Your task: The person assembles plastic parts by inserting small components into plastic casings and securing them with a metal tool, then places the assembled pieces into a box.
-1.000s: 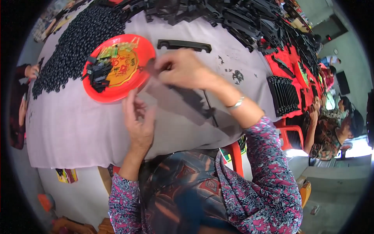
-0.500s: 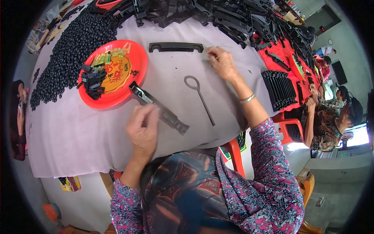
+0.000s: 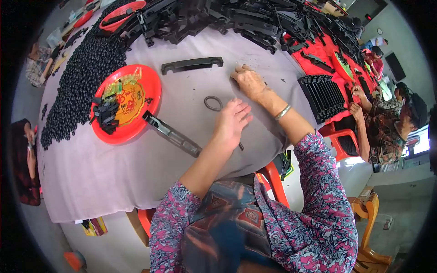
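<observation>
My left hand (image 3: 232,120) is raised over the metal rod with a looped end (image 3: 212,103), fingers stretched out and nothing in them. It hides part of the rod. My right hand (image 3: 251,84) is low over the cloth to the right, its fingers bent downward and close together. Whatever may be under those fingertips is hidden. A long black plastic part (image 3: 192,64) lies to the left of my right hand. A second long black plastic part (image 3: 173,134) lies aslant beside my left forearm, its upper end by the red plate (image 3: 157,98).
The plate holds small black pieces (image 3: 107,113) and clear yellowish pieces (image 3: 122,85). Black beads (image 3: 84,86) are heaped at left; long black parts (image 3: 195,18) pile up at the back. A row of black parts (image 3: 322,98) lies at right, near another person (image 3: 387,127).
My left hand has moved right, from beside the slanted black part to above the looped rod, and its fingers have opened out. My right hand stays near the same spot. The view has shifted slightly.
</observation>
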Available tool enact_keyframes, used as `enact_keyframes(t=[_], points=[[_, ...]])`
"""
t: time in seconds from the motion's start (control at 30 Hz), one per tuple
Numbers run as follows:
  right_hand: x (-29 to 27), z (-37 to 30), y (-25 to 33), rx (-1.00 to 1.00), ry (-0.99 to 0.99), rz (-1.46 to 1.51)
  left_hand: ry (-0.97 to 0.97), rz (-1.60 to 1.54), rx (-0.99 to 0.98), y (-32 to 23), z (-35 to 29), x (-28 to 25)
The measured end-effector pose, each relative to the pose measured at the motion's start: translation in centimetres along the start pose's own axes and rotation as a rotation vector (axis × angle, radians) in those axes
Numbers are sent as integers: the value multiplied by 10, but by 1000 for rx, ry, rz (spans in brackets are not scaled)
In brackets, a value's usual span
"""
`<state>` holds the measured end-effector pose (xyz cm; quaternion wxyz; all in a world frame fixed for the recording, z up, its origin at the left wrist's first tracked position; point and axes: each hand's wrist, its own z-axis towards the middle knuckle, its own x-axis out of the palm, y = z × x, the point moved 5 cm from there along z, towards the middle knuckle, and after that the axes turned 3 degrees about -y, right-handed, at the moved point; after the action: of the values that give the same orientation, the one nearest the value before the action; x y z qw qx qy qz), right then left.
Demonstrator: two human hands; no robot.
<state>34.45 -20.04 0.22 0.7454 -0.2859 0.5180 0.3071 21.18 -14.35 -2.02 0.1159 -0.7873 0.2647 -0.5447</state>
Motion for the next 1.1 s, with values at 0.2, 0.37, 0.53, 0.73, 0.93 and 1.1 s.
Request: enact_keyframes(t=[0.2, 0.37, 0.53, 0.73, 0.93, 1.1], points=[[-4, -3, -2, -21, -61, -22, -72, -47, 10, 4, 31, -2], [1, 6, -11, -8, 55, 78, -49, 12, -26, 6, 33, 4], [3, 19, -14, -28, 56, 190, -31, 73, -42, -1, 28, -8], [1, 24, -32, 247, 143, 463, -61, -13, 20, -18, 35, -16], [-2, 17, -28, 389, 185, 474, -58, -28, -6, -22, 30, -14], [-1, 14, -26, 351, 158, 502, -66, 16, 3, -23, 27, -13]])
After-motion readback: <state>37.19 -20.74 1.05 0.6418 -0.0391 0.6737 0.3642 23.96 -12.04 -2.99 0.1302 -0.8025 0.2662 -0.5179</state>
